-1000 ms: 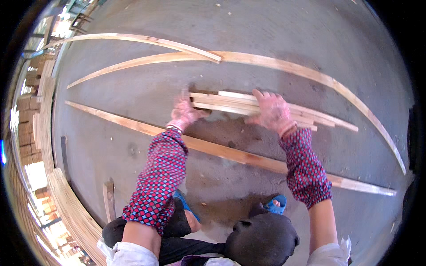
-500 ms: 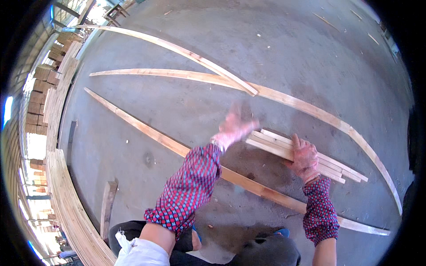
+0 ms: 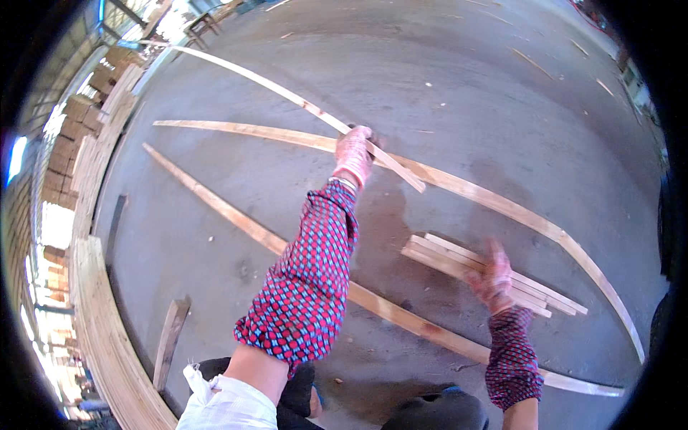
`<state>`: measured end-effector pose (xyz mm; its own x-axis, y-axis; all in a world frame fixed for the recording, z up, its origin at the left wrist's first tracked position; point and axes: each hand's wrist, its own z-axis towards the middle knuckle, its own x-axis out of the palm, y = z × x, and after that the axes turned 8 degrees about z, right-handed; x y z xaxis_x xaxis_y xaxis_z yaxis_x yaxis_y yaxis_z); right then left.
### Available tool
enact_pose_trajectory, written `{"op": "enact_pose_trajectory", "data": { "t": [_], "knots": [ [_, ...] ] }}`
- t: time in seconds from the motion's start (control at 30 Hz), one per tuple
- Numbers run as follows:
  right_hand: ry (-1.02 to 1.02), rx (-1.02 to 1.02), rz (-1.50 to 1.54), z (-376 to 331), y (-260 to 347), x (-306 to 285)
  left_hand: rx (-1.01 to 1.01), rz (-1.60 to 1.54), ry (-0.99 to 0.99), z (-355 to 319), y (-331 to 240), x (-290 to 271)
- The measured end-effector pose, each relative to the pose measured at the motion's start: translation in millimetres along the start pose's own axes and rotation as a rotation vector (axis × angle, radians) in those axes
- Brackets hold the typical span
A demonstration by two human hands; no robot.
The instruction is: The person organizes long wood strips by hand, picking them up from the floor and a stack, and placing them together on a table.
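Note:
My left hand [image 3: 355, 152], in a pinkish glove, is closed around a long thin wooden strip [image 3: 401, 170] near its near end. That strip is raised at this end and runs off to the far left, crossing above another long strip [image 3: 494, 203] on the floor. My right hand [image 3: 493, 279], gloved and blurred by motion, is at a small bundle of short wooden strips [image 3: 446, 261]. Its fingers look stretched and apart, the thumb side up; whether it touches the bundle is unclear. A third long strip [image 3: 390, 309] passes beneath both forearms.
Long planks [image 3: 107, 315] are piled along the left side, with stacked boards [image 3: 64, 165] behind them. A short wooden block [image 3: 170, 342] lies on the concrete floor [image 3: 236, 287]. Thin scraps lie at the far right, and a small stool [image 3: 203, 27] stands far left. My knees are at the lower edge.
My left hand has moved forward from beside the bundle and taken hold of the far strip, whose near end has shifted. The right hand's fingers have loosened on the bundle.

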<state>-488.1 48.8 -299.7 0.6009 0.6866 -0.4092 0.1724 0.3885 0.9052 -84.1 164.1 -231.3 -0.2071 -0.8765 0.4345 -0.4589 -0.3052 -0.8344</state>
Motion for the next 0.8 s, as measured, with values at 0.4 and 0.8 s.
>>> {"op": "enact_pose_trajectory", "data": {
  "t": [0.4,0.8],
  "knots": [
    [0.556,-0.009,0.296,186,171,14,0.246,0.624,-0.214,-19,-105,75],
    [0.441,-0.091,-0.355,208,308,0,0.057,0.342,-0.107,-93,-142,129]
  ]
}}
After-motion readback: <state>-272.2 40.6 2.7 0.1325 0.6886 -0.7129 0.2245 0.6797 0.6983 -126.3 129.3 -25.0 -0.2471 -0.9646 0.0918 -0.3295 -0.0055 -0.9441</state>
